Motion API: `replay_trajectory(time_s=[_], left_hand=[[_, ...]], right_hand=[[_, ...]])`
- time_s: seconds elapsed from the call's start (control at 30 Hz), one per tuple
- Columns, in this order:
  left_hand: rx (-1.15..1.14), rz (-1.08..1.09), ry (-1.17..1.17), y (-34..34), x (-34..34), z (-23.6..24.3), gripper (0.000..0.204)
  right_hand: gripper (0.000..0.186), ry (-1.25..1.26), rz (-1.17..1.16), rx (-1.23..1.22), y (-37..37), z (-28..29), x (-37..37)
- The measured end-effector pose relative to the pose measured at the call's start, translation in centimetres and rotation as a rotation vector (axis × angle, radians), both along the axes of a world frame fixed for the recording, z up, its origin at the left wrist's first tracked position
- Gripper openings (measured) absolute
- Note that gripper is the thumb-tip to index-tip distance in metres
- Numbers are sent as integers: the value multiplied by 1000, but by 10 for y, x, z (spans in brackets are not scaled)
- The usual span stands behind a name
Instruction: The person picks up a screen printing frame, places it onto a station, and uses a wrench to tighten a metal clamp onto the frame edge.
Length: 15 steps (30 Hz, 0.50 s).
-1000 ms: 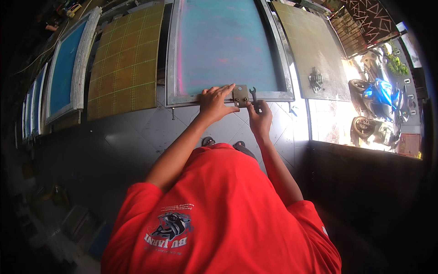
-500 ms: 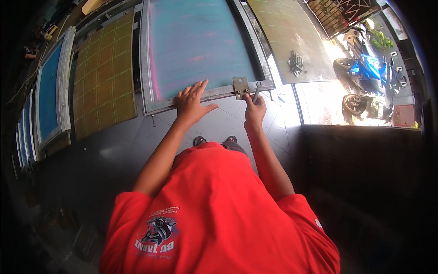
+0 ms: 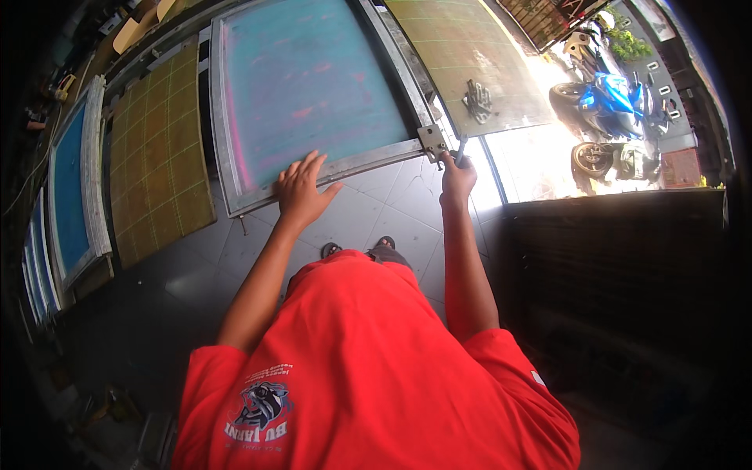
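Note:
A screen-printing frame [image 3: 337, 169] with a teal mesh [image 3: 313, 86] lies in front of me. My left hand [image 3: 301, 192] rests on its near rail, fingers spread and thumb stretched to the right. At the frame's near right corner is a small metal bracket plate [image 3: 431, 139] with holes. Just right of and below the bracket, my right hand [image 3: 459, 182] is closed around a grey wrench [image 3: 461, 146], whose end sticks up past the fingers. My right thumb and fingertips are at the bracket's lower edge; I cannot tell whether they grip it.
Flat boards with yellow-green grid lines stand on the left [image 3: 157, 149] and right [image 3: 470, 55]. On the right board lies a pile of dark metal pieces [image 3: 477, 103]. More blue screens [image 3: 72, 184] line the far left. A blue motorcycle [image 3: 615, 110] stands outside at right.
The bracket has moved right along the near rail to the frame's corner, together with my right hand and the wrench. My left hand stays on the rail. The whole view has shifted slightly.

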<state>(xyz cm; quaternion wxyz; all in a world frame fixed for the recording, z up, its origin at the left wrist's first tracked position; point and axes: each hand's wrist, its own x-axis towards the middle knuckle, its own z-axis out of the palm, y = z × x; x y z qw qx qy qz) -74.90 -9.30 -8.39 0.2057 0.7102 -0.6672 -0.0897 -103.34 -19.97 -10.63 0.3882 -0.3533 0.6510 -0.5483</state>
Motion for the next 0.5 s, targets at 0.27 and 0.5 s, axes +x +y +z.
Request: replay_trajectory(time_s=[0.27,0.5], left_hand=[[19,8,-16,0,1,-1,55],[10,2,-42,-1,-1,-1,50]], right_hand=[[17,-379,260,161,-6,11,-22],[18,-559,326,92,-8,-5,-29]])
